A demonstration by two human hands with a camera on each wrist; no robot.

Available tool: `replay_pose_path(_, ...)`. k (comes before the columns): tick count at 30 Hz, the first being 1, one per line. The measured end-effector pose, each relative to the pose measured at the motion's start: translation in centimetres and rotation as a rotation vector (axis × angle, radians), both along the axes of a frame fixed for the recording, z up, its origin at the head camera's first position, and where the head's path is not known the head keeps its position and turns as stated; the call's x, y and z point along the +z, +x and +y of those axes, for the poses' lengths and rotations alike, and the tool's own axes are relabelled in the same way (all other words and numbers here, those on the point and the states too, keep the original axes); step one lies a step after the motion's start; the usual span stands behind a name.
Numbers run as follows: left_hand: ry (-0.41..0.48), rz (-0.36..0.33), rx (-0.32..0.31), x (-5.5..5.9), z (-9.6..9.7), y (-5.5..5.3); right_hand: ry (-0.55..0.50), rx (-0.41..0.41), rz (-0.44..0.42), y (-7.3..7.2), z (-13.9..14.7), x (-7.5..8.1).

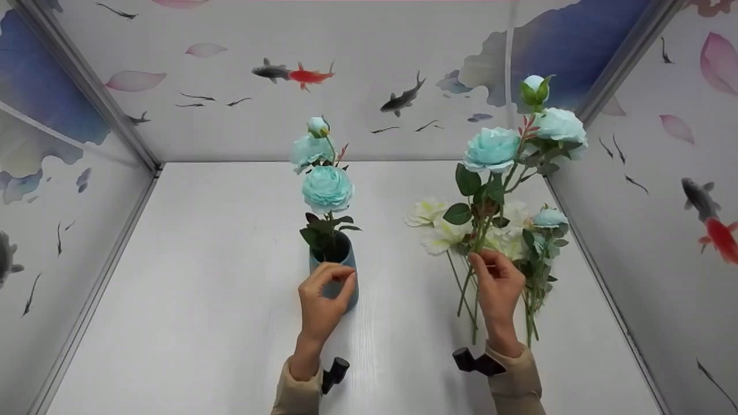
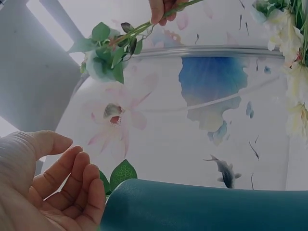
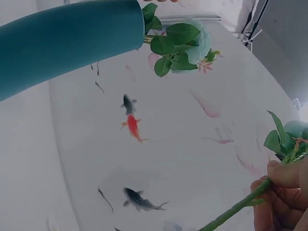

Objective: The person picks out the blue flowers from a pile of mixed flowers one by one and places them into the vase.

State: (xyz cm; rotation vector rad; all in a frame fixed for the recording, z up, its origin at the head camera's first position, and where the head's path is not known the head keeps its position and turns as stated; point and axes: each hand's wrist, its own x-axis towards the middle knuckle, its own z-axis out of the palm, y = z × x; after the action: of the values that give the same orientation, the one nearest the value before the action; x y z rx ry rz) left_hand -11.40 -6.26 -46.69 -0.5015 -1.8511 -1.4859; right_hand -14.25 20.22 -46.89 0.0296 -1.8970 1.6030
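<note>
A blue-grey vase [image 1: 353,282] stands on the table, holding a stem of turquoise artificial roses [image 1: 327,189] with dark green leaves. Close in front of it is my left hand [image 1: 323,300], fingers loosely curled with nothing between them; the left wrist view shows this hand [image 2: 67,187] beside the vase wall [image 2: 202,207]. My right hand [image 1: 500,282] pinches the green stem [image 3: 238,206] of another spray of turquoise roses [image 1: 492,151] between thumb and fingers. That spray is upright, its blooms and a bud high above the hand, the stem's lower end hanging below.
Pale cream-yellow flowers [image 1: 444,235] lie on the table at the right, partly behind the held spray. Beside them lies a smaller blue-green flower [image 1: 549,218] with leafy stems. Panels printed with fish and petals [image 1: 346,34] enclose the white table [image 1: 202,288] on the back and both sides.
</note>
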Motion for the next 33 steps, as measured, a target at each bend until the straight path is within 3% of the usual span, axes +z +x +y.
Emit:
replay_pose_path(4, -0.02, 0.015, 0.002, 1.7, 0.5, 0.6, 0.016, 0.026, 0.019, -0.1, -1.0, 0.5)
replay_pose_path(13, -0.026, 0.018, -0.019, 1.9, 1.6, 0.6, 0.054, 0.088, 0.109, 0.8, -3.8, 3.2)
replay_pose_path(19, -0.046, 0.013, -0.024, 1.5, 2.2, 0.6, 0.052, 0.119, 0.126, -0.1, -4.0, 1.7)
replay_pose_path(25, -0.042, -0.012, -0.074, 1.3, 2.5, 0.7, 0.083, 0.138, 0.138, 0.8, -5.1, 3.0)
replay_pose_path(30, -0.04, -0.014, -0.095, 1.3, 2.7, 0.7, 0.075, 0.148, 0.121, 0.2, -5.1, 1.6)
replay_pose_path(33, -0.04, -0.014, -0.095, 1.3, 2.8, 0.7, 0.067, 0.162, 0.116, 0.4, -5.5, 2.0)
